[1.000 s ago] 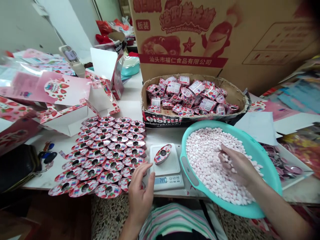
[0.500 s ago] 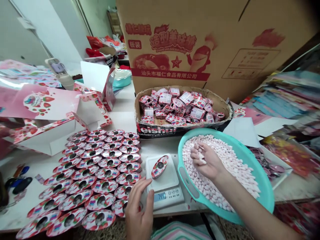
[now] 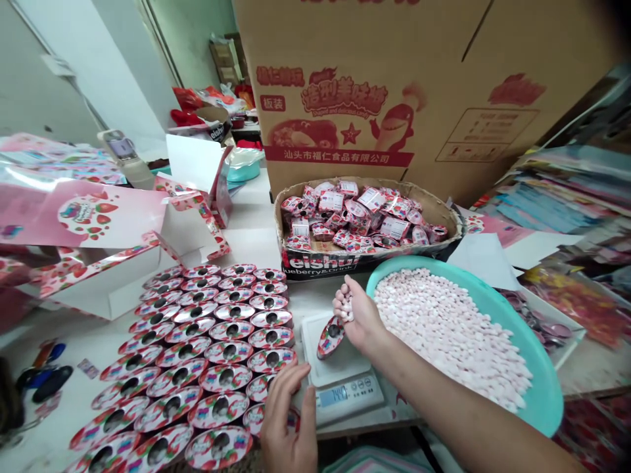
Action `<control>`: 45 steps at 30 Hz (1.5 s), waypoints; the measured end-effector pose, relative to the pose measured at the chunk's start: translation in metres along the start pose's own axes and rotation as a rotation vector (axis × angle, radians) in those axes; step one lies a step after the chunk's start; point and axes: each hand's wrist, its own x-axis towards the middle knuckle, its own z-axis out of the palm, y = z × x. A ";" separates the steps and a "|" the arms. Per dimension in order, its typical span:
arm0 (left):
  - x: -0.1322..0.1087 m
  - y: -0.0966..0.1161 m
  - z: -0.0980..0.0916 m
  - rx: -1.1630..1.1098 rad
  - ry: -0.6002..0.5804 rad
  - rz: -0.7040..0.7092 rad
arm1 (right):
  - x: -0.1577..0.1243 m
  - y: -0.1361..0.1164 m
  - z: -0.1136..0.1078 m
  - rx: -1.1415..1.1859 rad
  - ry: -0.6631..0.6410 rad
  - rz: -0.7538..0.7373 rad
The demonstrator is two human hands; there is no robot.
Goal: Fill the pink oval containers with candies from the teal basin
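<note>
head view: over the white table, the right hand, curled around a few candies, is at one end of the tin on the scale; the left hand, thumb spread from fingers, is between scale and tin rows. a basin sits right, a carton behind (pale wall beyond, far left).

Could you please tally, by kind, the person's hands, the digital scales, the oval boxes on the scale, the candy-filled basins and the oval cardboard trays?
Hands: 2 (left hand, right hand)
Digital scale: 1
Oval box on the scale: 1
Candy-filled basin: 1
Oval cardboard tray: 1
Total: 6
</note>
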 end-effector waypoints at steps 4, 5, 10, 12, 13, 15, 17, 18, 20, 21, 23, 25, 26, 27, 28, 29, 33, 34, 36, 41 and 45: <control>0.002 -0.002 -0.006 0.021 -0.023 0.008 | 0.002 0.008 -0.001 -0.069 0.030 -0.076; 0.003 -0.002 -0.008 0.030 -0.038 0.022 | 0.002 0.010 -0.001 -0.085 0.032 -0.091; 0.005 0.000 -0.011 0.020 -0.066 0.040 | 0.002 0.013 -0.002 -0.144 0.033 -0.134; 0.005 0.000 -0.011 -0.001 -0.044 0.017 | 0.003 0.014 -0.002 -0.156 0.038 -0.142; 0.005 0.000 -0.010 -0.005 -0.039 0.013 | 0.003 0.014 -0.002 -0.158 0.039 -0.145; 0.004 -0.001 -0.010 -0.001 -0.045 0.026 | 0.005 0.015 -0.002 -0.157 0.038 -0.150; 0.004 -0.004 -0.011 0.010 -0.062 0.058 | 0.006 0.015 -0.002 -0.154 0.033 -0.154; 0.004 -0.004 -0.012 0.015 -0.070 0.069 | 0.006 0.016 -0.002 -0.153 0.030 -0.156; 0.004 -0.004 -0.013 0.022 -0.088 0.077 | 0.007 0.016 -0.003 -0.152 0.023 -0.159; 0.003 -0.004 -0.014 0.023 -0.095 0.074 | 0.007 0.016 -0.003 -0.154 0.020 -0.159; 0.003 -0.001 -0.015 0.016 -0.102 0.061 | 0.007 0.015 -0.004 -0.159 0.017 -0.156; 0.003 0.001 -0.015 0.004 -0.105 0.055 | 0.006 0.014 -0.004 -0.163 0.019 -0.152; 0.003 0.003 -0.015 -0.003 -0.106 0.053 | 0.006 0.014 -0.004 -0.163 0.021 -0.150; 0.003 0.004 -0.015 -0.008 -0.107 0.051 | 0.005 0.013 -0.004 -0.163 0.023 -0.148; 0.003 0.005 -0.015 -0.011 -0.110 0.048 | 0.005 0.012 -0.003 -0.163 0.026 -0.145; 0.003 0.005 -0.014 -0.014 -0.113 0.045 | 0.004 0.012 -0.003 -0.164 0.028 -0.142; 0.002 0.008 -0.012 -0.012 -0.114 0.052 | 0.002 0.008 -0.002 -0.153 0.022 -0.128; 0.002 0.008 -0.012 -0.011 -0.112 0.054 | 0.002 0.007 -0.002 -0.146 0.019 -0.123; 0.002 0.009 -0.012 -0.012 -0.111 0.055 | 0.001 0.003 -0.002 -0.128 0.011 -0.111; 0.001 0.010 -0.014 -0.008 -0.099 0.045 | -0.005 -0.013 -0.003 -0.071 -0.029 -0.065; 0.001 0.009 -0.014 0.010 -0.100 0.046 | -0.013 -0.033 -0.007 -0.017 -0.062 -0.019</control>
